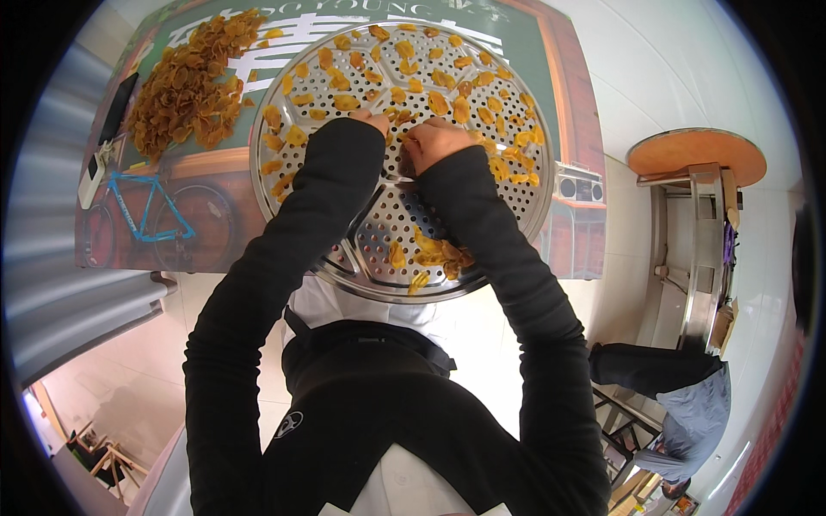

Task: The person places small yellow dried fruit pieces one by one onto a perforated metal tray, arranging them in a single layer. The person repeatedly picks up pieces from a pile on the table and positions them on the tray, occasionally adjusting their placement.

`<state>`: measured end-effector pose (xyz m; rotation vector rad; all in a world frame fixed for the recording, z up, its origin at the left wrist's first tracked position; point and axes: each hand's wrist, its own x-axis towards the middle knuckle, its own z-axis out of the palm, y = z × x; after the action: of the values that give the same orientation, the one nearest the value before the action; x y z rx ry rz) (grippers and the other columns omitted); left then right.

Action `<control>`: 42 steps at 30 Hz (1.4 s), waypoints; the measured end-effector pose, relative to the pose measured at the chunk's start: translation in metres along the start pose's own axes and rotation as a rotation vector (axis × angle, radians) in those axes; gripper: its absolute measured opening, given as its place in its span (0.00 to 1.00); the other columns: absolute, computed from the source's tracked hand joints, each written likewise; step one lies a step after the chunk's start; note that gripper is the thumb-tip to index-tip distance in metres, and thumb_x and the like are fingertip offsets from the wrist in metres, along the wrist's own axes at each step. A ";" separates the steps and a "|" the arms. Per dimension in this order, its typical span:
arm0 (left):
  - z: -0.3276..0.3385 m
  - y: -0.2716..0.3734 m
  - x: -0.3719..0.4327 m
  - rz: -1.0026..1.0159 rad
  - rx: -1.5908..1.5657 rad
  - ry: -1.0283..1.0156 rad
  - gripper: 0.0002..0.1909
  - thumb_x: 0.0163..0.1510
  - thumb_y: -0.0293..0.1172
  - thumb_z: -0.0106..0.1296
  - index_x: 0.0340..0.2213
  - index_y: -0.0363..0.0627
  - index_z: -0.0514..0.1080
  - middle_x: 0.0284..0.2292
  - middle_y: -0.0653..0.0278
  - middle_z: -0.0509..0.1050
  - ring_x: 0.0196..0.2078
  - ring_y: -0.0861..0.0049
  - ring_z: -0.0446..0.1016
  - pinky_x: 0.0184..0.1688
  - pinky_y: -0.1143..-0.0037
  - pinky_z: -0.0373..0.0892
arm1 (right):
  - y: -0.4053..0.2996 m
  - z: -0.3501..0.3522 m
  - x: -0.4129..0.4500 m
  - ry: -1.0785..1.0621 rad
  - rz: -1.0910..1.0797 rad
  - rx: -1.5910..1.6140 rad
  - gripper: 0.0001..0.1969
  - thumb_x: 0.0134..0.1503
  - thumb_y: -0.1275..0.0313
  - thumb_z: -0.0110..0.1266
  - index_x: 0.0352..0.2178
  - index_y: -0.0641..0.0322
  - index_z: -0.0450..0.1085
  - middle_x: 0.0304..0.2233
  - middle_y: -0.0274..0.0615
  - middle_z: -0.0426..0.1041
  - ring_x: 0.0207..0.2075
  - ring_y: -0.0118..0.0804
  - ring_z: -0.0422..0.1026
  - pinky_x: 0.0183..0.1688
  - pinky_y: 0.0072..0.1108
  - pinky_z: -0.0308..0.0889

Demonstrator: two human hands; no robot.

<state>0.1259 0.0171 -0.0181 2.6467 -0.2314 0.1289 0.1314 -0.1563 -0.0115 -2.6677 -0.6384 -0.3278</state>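
A large round perforated metal tray (381, 219) lies on the table and juts past its near edge. Thin yellow-brown dried slices (345, 102) are spread singly over its far and side parts. A small cluster of slices (442, 251) sits near the tray's close rim. My left hand (372, 120) is over the tray's middle, mostly hidden by the black sleeve; whether it holds a slice cannot be told. My right hand (437, 143) is just beside it, fingers curled low over the tray near some slices; its fingertips are partly hidden.
A big heap of the same slices (193, 90) rests at the table's far left. Dark and white objects (118, 109) lie by the left edge. The table (574, 258) has a printed top. Off to the right are a round orange stool (697, 155) and a person (690, 413).
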 end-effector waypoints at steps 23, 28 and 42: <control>-0.020 0.039 -0.136 0.112 -0.329 -0.273 0.21 0.49 0.25 0.62 0.45 0.42 0.71 0.42 0.58 0.70 0.42 0.59 0.76 0.43 0.66 0.73 | -0.028 -0.061 -0.096 -0.331 -0.028 0.090 0.08 0.46 0.73 0.62 0.29 0.62 0.72 0.31 0.42 0.71 0.36 0.49 0.71 0.44 0.34 0.66; -0.015 0.040 -0.137 0.136 -0.331 -0.246 0.18 0.49 0.26 0.62 0.43 0.41 0.71 0.41 0.57 0.70 0.42 0.57 0.75 0.42 0.64 0.73 | -0.028 -0.058 -0.097 -0.334 -0.018 0.082 0.07 0.46 0.74 0.61 0.27 0.61 0.71 0.29 0.41 0.71 0.35 0.48 0.71 0.43 0.33 0.65; -0.003 0.045 -0.142 0.141 -0.344 -0.171 0.17 0.47 0.27 0.65 0.38 0.42 0.71 0.43 0.58 0.68 0.37 0.61 0.77 0.39 0.67 0.73 | -0.022 -0.054 -0.095 -0.285 0.084 0.227 0.07 0.46 0.73 0.61 0.26 0.61 0.70 0.26 0.43 0.72 0.32 0.48 0.72 0.40 0.33 0.64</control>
<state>-0.0219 -0.0006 -0.0135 2.2982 -0.4544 -0.0864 0.0306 -0.1967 0.0146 -2.5306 -0.6031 0.1435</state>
